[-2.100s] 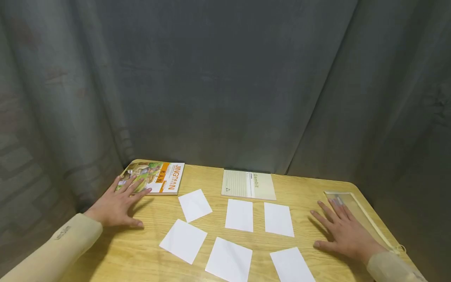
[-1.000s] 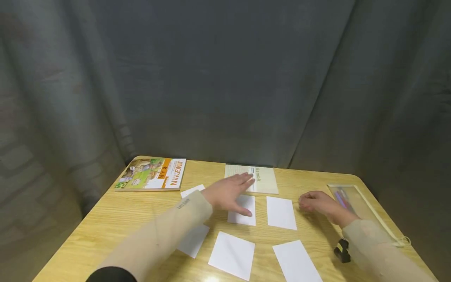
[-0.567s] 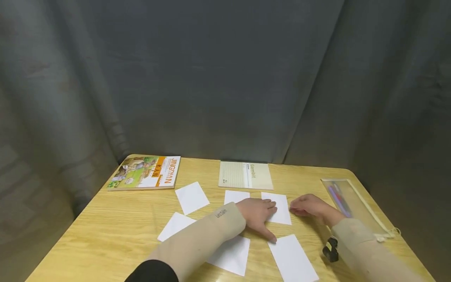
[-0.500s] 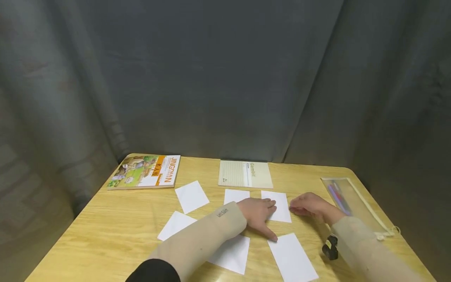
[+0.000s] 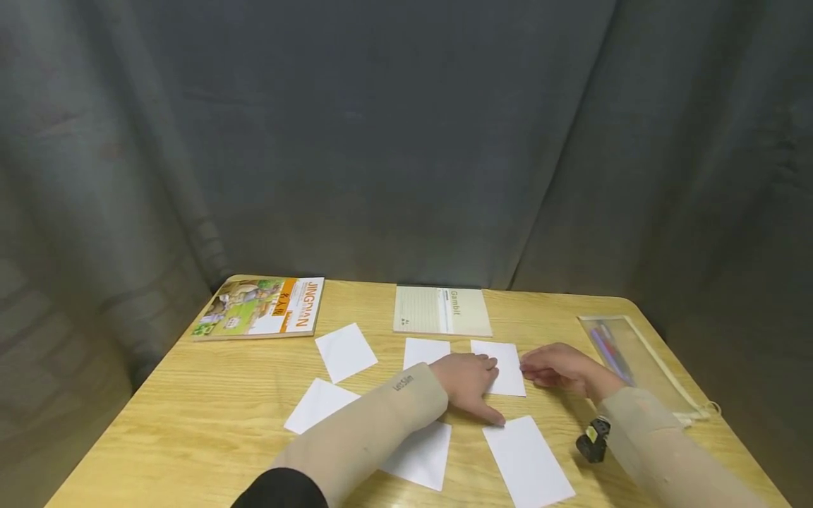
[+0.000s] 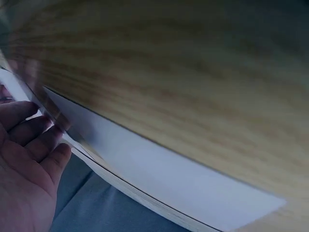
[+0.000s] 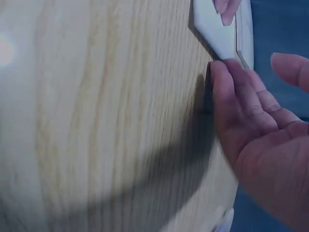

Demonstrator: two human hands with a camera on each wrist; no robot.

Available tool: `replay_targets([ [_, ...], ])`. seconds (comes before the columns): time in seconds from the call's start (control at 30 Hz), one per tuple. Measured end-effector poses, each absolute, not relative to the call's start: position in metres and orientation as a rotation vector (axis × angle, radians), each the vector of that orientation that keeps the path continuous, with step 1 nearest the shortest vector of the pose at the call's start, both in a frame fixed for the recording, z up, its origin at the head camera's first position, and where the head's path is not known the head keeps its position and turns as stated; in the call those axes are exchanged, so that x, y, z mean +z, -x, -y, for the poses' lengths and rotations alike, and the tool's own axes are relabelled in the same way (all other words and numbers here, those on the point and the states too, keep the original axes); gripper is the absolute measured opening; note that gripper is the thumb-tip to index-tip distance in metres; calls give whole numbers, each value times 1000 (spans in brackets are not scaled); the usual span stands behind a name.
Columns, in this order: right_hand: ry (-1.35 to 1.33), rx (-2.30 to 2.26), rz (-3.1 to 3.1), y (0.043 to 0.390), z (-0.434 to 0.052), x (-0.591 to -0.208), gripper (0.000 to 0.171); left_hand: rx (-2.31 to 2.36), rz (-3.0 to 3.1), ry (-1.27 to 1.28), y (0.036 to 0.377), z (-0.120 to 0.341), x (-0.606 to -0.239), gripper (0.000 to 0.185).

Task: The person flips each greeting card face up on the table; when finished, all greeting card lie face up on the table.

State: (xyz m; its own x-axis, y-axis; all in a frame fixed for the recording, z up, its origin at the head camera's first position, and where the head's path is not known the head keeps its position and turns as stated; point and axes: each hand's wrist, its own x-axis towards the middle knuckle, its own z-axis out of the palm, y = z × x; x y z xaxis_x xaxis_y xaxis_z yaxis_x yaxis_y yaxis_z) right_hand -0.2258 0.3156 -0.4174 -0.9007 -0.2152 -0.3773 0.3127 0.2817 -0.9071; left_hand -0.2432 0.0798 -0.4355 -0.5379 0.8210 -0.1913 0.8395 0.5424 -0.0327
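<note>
Both hands meet at one white card, the sheet lying just in front of the beige Gambit notebook on the wooden table. The left hand lies flat, fingers straight, pressing the card's left edge. The right hand touches the card's right edge with its fingertips, fingers loosely curled, gripping nothing. Left of the notebook sits an orange picture book; right of it, a clear pencil pouch.

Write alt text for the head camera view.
Both hands meet at one white card on a wooden table: the left hand lies flat on it, the right hand touches its edge. Other cards lie around.
</note>
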Motion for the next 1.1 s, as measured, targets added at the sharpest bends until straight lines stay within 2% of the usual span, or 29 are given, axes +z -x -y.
replay_targets([
  [0.2, -135, -1776, -2128, 228, -309, -422, 37, -137, -2633, -1400, 247, -79, -432, 87],
  [0.43, -102, -1615, -2361, 227, -302, -432, 18, -112, -2603, -1443, 249, -80, -435, 70],
  [0.57, -36, -1572, -2389, 225, -301, -434, 18, -72, -2601, -1437, 250, -80, -438, 63],
  [0.7, 140, -1477, -2562, 224, -301, -434, 23, -1, -2622, -1439, 252, -79, -438, 63],
  [0.83, 406, -1191, -2901, 224, -299, -435, 19, 63, -2666, -1463, 254, -81, -437, 66],
  [0.97, 665, -923, -3129, 225, -300, -433, 16, 100, -2670, -1472, 254, -80, -436, 71],
  [1.1, 838, -842, -3264, 228, -303, -430, 18, 222, -2667, -1443, 258, -75, -432, 77],
])
